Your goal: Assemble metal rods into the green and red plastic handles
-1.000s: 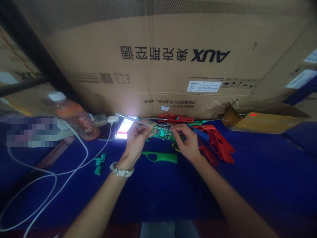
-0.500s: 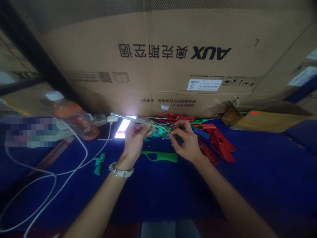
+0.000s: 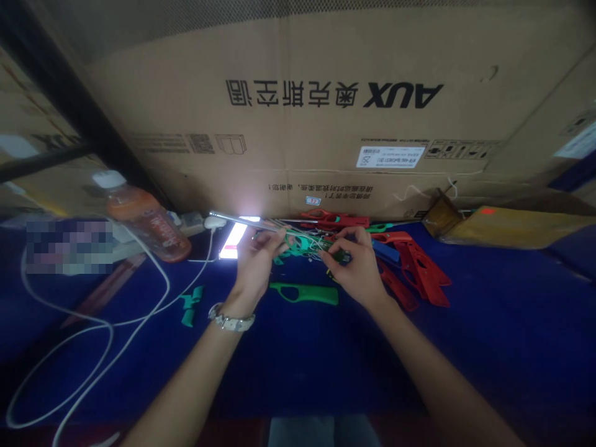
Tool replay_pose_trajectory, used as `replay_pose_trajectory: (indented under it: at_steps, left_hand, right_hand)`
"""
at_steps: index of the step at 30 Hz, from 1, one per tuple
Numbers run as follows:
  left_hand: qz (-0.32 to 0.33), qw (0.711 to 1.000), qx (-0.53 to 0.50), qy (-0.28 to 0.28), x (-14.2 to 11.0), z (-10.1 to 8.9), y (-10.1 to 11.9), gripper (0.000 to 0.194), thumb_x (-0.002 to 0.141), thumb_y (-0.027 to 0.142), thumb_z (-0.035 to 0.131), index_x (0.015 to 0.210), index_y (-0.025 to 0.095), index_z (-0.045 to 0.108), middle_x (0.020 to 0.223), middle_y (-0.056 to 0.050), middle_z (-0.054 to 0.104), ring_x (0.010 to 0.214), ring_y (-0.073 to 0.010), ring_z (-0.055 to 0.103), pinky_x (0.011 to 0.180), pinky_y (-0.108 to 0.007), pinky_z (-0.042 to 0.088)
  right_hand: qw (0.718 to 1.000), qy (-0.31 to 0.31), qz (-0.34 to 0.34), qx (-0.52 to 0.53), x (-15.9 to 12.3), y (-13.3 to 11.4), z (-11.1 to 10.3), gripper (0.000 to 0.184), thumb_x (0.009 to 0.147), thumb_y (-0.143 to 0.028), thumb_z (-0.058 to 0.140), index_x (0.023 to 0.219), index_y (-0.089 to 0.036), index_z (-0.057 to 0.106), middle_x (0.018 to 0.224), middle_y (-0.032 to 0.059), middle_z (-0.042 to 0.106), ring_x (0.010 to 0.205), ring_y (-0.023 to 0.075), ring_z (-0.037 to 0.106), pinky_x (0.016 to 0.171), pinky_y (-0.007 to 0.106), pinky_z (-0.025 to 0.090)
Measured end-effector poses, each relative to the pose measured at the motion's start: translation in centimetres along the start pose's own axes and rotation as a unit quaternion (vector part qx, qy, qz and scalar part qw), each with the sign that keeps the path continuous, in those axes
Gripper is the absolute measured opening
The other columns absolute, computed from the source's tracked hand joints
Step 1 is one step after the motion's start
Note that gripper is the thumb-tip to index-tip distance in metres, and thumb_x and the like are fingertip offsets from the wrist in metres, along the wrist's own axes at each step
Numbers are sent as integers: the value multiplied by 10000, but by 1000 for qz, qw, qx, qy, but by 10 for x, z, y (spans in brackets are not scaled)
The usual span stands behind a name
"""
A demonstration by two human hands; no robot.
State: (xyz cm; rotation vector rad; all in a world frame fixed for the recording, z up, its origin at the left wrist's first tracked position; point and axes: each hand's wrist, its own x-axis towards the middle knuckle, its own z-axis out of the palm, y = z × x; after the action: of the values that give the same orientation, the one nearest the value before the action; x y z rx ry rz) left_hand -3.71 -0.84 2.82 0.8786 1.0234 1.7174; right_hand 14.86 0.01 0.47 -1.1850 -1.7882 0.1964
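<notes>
My left hand (image 3: 256,264) is closed around a half-built long-necked lighter, and its metal tube (image 3: 228,218) points up to the left. The lighter's open green body (image 3: 305,243) shows thin pale wires. At the body's right end, the fingers of my right hand (image 3: 358,267) are pinched together; what exactly lies between the fingertips is partly hidden. Below the hands, on the blue surface, lies a green lighter shell half (image 3: 310,293) with a trigger loop. Behind the hands is a tangle of small parts, mostly covered by the fingers.
Red lighter shells (image 3: 421,267) and a blue piece (image 3: 386,252) lie to the right. A lit phone (image 3: 233,239), a drink bottle (image 3: 146,217), white cables (image 3: 162,279) and small green parts (image 3: 190,305) are on the left. A large carton (image 3: 298,136) stands behind; a yellow packet (image 3: 507,226) sits far right.
The view has shifted slightly, so everything sits a little further right. Both hands keep their hold, and more of the green body shows beside my right fingertips.
</notes>
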Motion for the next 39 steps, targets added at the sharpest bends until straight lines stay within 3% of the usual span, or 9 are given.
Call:
replay_pose_trajectory:
  at_steps: [7, 14, 18, 22, 29, 35, 39]
  left_hand:
    - [16, 1000, -9, -1, 2, -2, -5, 310, 654, 178, 843, 848, 196, 601, 758, -2, 711, 890, -199, 732, 747, -288, 598]
    - [21, 1000, 6, 7, 9, -9, -8, 316, 659, 213, 850, 873, 193, 619, 751, 19, 715, 754, -143, 714, 763, -286, 599]
    - [21, 1000, 8, 18, 13, -13, -9, 319, 656, 238, 853, 861, 186, 614, 773, 12, 717, 742, -141, 715, 771, -299, 595]
    - [18, 1000, 7, 24, 14, -14, -9, 340, 646, 246, 858, 867, 184, 608, 784, 2, 720, 736, -147, 715, 767, -305, 592]
    - [15, 1000, -5, 18, 13, -13, -8, 313, 649, 220, 844, 851, 190, 606, 793, -1, 732, 758, -155, 722, 771, -302, 595]
    - [14, 1000, -3, 11, 14, -14, -8, 328, 629, 238, 860, 840, 180, 616, 736, 12, 718, 732, -147, 717, 760, -299, 592]
    - [8, 1000, -7, 12, 15, -16, -8, 377, 601, 260, 882, 855, 176, 617, 781, -10, 740, 754, -159, 727, 784, -319, 588]
  right_hand:
    - [1000, -9, -16, -19, 0, 3, -2, 227, 791, -357, 739, 699, -219, 584, 987, 68, 564, 1023, 274, 559, 938, 475, 413]
    - [998, -10, -59, -1, 0, -8, -9, 238, 838, -303, 645, 700, -223, 469, 884, 49, 532, 907, 228, 553, 846, 399, 432]
    - [980, -152, -126, -22, -9, -23, -10, 95, 850, -281, 639, 837, -217, 569, 905, 49, 605, 917, 228, 575, 838, 383, 410]
    - [935, -292, -168, -111, -25, -31, -3, 248, 832, -381, 714, 1013, -220, 663, 1038, 75, 648, 1032, 268, 556, 921, 424, 376]
    - [919, -344, -141, -134, -28, -24, 1, 195, 890, -299, 676, 1064, -209, 679, 1037, 69, 685, 1041, 251, 576, 930, 408, 367]
    - [902, -400, -81, -140, -15, -30, -1, 271, 692, -316, 799, 912, -199, 692, 899, 39, 717, 950, 247, 622, 902, 400, 378]
    - [901, -395, -77, -162, -14, -32, 1, 359, 593, -376, 830, 852, -183, 674, 900, 58, 714, 971, 273, 617, 904, 406, 386]
